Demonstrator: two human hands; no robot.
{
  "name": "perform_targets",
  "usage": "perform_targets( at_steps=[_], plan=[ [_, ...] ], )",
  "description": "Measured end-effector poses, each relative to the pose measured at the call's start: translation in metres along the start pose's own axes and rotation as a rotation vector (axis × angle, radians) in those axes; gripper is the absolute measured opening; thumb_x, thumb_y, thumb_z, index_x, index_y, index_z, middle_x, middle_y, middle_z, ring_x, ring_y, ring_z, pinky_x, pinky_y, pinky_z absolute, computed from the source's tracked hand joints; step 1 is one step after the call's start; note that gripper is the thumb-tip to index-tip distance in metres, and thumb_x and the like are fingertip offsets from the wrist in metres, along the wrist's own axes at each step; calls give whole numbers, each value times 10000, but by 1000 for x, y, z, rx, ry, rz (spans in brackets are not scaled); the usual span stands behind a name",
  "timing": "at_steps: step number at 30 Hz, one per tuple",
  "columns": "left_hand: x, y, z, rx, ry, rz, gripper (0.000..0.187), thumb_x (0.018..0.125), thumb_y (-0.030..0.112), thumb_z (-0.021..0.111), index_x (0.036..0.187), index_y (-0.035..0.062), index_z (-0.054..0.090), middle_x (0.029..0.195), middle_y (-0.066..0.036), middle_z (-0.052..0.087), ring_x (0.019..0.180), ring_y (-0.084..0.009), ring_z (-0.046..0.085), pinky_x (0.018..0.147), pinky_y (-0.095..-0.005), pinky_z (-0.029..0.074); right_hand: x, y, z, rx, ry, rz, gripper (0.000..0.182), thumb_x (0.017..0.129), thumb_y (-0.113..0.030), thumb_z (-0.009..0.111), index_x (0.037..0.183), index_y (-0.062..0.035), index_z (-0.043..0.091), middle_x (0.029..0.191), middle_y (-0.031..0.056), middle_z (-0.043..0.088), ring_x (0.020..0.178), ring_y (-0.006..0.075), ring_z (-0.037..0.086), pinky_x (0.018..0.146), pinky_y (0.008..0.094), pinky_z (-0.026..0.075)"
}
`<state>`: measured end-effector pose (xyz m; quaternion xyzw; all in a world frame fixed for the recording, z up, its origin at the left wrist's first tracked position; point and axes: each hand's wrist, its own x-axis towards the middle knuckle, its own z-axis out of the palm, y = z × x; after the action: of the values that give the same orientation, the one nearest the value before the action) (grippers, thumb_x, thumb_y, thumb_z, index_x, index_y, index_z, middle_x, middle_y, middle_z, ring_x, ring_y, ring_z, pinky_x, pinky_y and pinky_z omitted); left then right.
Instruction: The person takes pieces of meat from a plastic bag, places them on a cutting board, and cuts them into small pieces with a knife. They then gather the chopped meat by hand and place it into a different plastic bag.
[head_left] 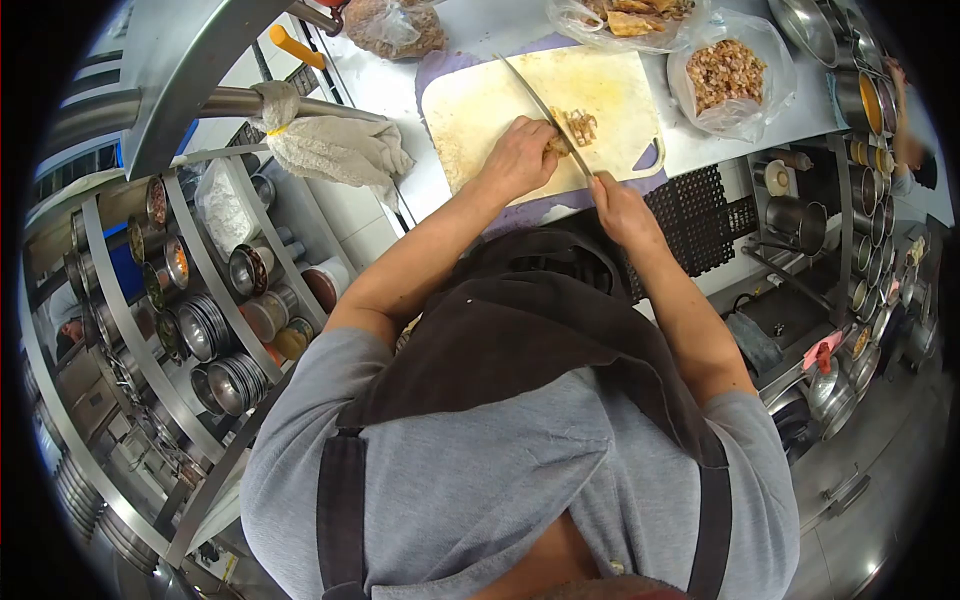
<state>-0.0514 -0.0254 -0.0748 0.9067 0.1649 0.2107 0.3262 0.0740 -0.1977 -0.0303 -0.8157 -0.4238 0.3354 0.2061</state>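
My right hand (627,212) is closed round the handle of a long kitchen knife (540,102). Its blade slants up and left across a worn, yellowish cutting board (470,115). My left hand (524,160), with fingers curled, presses a small brown piece of food (557,147) against the board, close beside the blade. The fingers partly cover that piece, and its kind cannot be made out. Small chopped brown bits (582,127) lie on the other side of the blade. A purple cloth (435,68) shows under the board.
Behind the board stand a plastic bag of diced brown food (725,75) and a bag of larger pieces (635,22). Another wrapped brown bundle (398,28) sits back left. A towel (335,150) hangs on a rail at left, above shelves of metal bowls (235,382).
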Motion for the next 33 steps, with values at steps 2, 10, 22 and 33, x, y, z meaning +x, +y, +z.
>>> perform_targets(
  at_steps=[2, 10, 22, 33],
  plan=[
    [3, -3, 2, 2, -10, -14, 259, 745, 65, 687, 985, -3, 616, 968, -162, 648, 953, -355, 578, 859, -427, 480, 23, -3, 10, -28, 22, -13, 353, 1030, -339, 413, 1081, -32, 580, 835, 309, 647, 826, 516, 610, 747, 592, 466],
    [1, 7, -6, 12, -40, -52, 261, 749, 88, 698, 981, -6, 621, 986, -166, 641, 966, -354, 573, 869, -421, 478, 18, -7, 1, 128, 101, 45, 349, 1026, -348, 434, 1084, -41, 590, 880, 306, 649, 876, 500, 609, 749, 570, 459],
    [1, -1, -5, 98, -20, -6, 194, 728, 100, 699, 883, 4, 633, 913, -154, 640, 911, -332, 571, 837, -410, 482, -14, -10, -13, -9, -55, 2, 374, 1037, -356, 406, 1074, -20, 566, 821, 323, 628, 844, 513, 598, 739, 583, 448],
    [0, -1, -4, 90, -33, -6, 224, 766, 120, 707, 941, -6, 645, 935, -157, 640, 937, -345, 572, 841, -417, 481, 42, -8, 21, 75, 107, -48, 349, 1023, -362, 433, 1070, -47, 574, 822, 315, 642, 820, 503, 618, 731, 583, 463]
  ],
)
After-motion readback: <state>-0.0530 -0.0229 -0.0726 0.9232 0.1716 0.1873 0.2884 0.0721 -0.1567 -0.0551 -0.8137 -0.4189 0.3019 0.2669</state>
